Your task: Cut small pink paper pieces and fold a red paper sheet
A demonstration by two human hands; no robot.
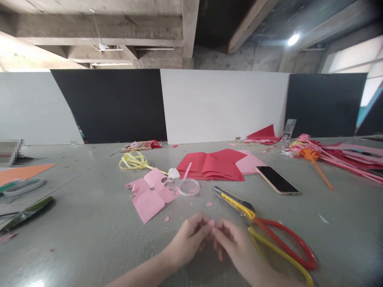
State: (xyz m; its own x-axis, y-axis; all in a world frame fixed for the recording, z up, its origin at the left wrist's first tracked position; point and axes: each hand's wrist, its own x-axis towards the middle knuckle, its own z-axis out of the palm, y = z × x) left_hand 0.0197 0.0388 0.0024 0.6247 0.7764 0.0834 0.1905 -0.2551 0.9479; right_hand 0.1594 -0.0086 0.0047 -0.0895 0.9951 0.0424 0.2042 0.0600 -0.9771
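Observation:
Close in front of me, my left hand (pixel 193 235) pinches a small pink paper piece (pixel 212 223) between thumb and fingers. My right hand (pixel 231 241) meets it from the other side, fingertips closed on the same piece. Most of the piece is hidden by the fingers. Beyond the hands lies a creased pink paper sheet (pixel 152 193) with round holes cut in it, and a clear tape roll (pixel 189 187) touches its right side. Small pink scraps (pixel 166 219) are scattered nearby. Scissors with red and yellow handles (pixel 287 229) lie beside my right hand, next to a yellow-and-black utility knife (pixel 236 203).
Red paper sheets (pixel 206 165) are stacked farther back, near a phone (pixel 277 180). A yellow ribbon bundle (pixel 134 160) lies at the left back. On the right are pink strips and an orange paper flower (pixel 311 154). White and black panels (pixel 224 105) stand along the back.

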